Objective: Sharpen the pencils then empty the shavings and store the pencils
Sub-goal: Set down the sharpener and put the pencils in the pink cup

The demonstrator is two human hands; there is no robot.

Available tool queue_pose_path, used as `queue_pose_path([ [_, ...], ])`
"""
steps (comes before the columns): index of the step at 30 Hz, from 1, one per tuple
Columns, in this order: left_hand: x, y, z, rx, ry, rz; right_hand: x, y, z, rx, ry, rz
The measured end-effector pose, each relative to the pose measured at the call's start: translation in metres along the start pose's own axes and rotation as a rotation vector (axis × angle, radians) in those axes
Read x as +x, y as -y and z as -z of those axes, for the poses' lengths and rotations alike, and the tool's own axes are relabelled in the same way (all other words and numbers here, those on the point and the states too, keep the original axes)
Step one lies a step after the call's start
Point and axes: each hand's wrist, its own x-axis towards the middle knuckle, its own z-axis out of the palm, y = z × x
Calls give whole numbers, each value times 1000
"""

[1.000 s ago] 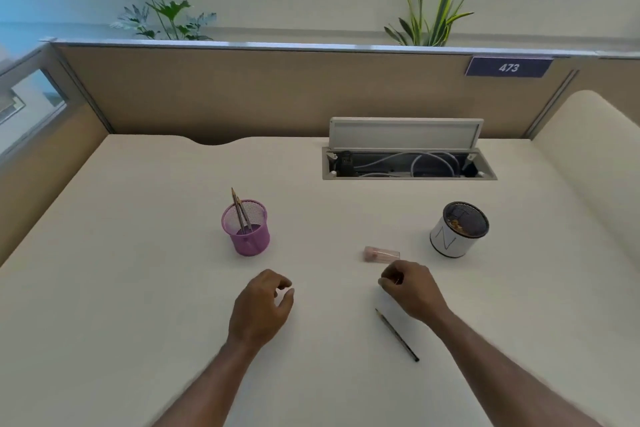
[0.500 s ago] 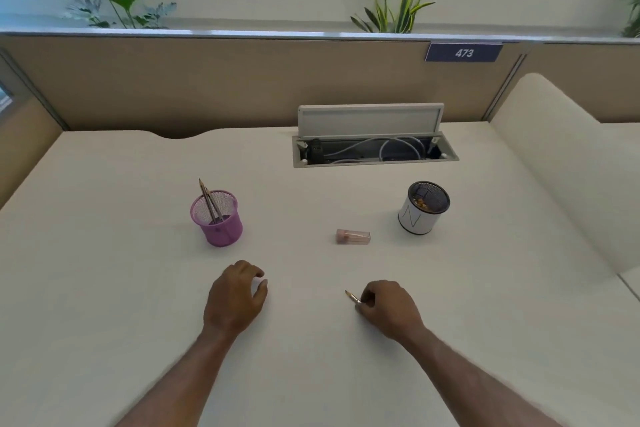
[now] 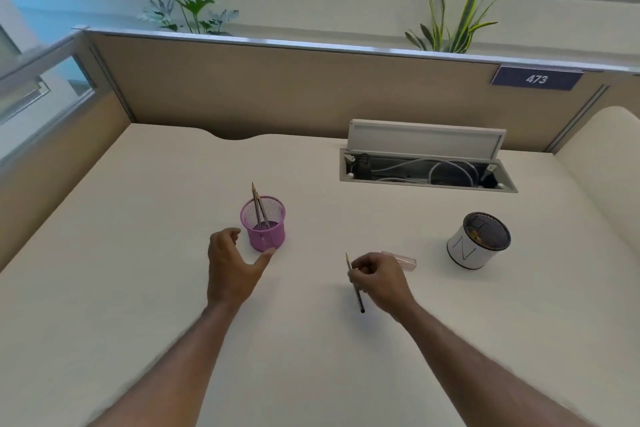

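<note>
Fingers (image 3: 360,269) of the right hand (image 3: 379,282) are pinching a dark pencil (image 3: 356,291); the left hand (image 3: 230,267) is spreading open, thumb touching the pink mesh cup (image 3: 265,230).

Three pencils in all: two stand in the one pink mesh cup (image 3: 264,225) at about 11 o'clock on the table (image 3: 138,288), and one pencil (image 3: 356,291) is pinched in the right hand (image 3: 379,279). One clear sharpener (image 3: 403,259) lies at 1 o'clock, one white tin with shavings (image 3: 478,241) at 2 o'clock. Two hands; the left hand (image 3: 232,265) is empty. Two plants.
</note>
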Motion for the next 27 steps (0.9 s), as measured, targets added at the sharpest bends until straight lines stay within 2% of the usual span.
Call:
queue_pose_path([
  [7,31,-6,-9,-60,111,165,53,68,-37,141,15,161],
  [16,48,-7,-25,-171,155,198,103,129,-76,155,-27,290],
  [22,45,-7,-26,-248,133,188,114,134,-98,-109,44,326],
  [27,45,-7,-24,-259,116,170,120,126,-112,-495,33,450],
])
